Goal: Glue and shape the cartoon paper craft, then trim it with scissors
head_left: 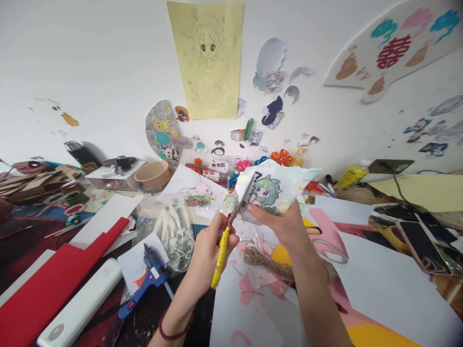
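Note:
My left hand [208, 253], with a dark red band at the wrist, is closed around the yellow handles of a pair of scissors [221, 260]. The metal blades point up and away, at the left part of a sheet of printed paper [285, 180]. On that sheet is a green-haired cartoon figure with a horn. My right hand [287, 224] grips the paper at its lower edge, thumb on the front face; the other fingers are mostly hidden behind it. Pink paper scraps [249, 286] lie below both hands on a white sheet [231, 313].
Left of my hands lie a blue glue gun [152, 272], a clear bag of white pieces [173, 231], a white bar-shaped object [83, 303] and red card [61, 270]. Twine [269, 262], a tape roll [331, 251] and a phone [423, 246] are to the right. Drawings cover the wall behind.

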Available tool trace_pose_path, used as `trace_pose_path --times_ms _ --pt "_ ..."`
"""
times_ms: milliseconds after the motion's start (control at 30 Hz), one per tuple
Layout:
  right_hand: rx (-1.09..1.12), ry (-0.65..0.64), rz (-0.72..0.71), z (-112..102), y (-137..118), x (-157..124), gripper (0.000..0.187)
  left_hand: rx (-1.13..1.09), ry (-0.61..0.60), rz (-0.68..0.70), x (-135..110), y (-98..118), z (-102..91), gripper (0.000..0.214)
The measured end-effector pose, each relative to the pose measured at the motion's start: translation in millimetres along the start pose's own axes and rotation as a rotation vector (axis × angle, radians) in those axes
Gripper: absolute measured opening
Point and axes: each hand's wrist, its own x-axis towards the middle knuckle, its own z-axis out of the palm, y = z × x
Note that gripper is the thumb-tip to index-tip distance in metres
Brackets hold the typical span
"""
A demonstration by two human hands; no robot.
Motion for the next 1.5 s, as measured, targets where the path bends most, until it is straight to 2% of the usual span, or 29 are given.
trace_pose_path --times_ms 133,233,367,667,800,1000,1233,1367,1500 --pt "-0.010 0.019 -0.006 -2.0 3.8 1.3 0.027 -0.037 -0.036 0.004 -0.7 -1.2 2.1 0.038" --pt "-0.024 -0.024 0.001 -4.1 7.4 1.4 0.030 -0.020 -0.015 0.012 0.3 1.1 2.9 0.035" --pt "-0.065 -0.064 0.020 -5.4 8.9 0.5 0.022 -0.023 -0.005 0.003 2.4 5.3 2.1 0.038" --pt "-0.083 -0.115 0.033 -9.1 9.1 2.5 0.031 -0.032 0.007 0.038 3.9 5.2 1.6 0.035" --pt "-0.105 -0.148 0.023 -9.0 7.9 2.4 0.028 -0.026 0.004 0.019 4.7 8.8 3.9 0.037" --pt "-0.098 -0.132 0.114 -13.2 4.6 3.3 0.033 -0.152 -0.057 0.000 5.9 3.4 8.2 0.043" --pt "-0.186 -0.161 0.129 -18.6 3.7 3.4 0.036 -0.044 -0.046 0.065 5.8 1.9 9.5 0.033" --pt "-0.194 -0.254 0.134 -17.3 3.7 2.2 0.031 -0.026 -0.019 0.029 5.0 5.2 8.5 0.036" --pt "-0.220 -0.231 0.147 -17.4 2.5 1.7 0.031 -0.047 -0.018 -0.020 5.4 9.1 6.7 0.038"
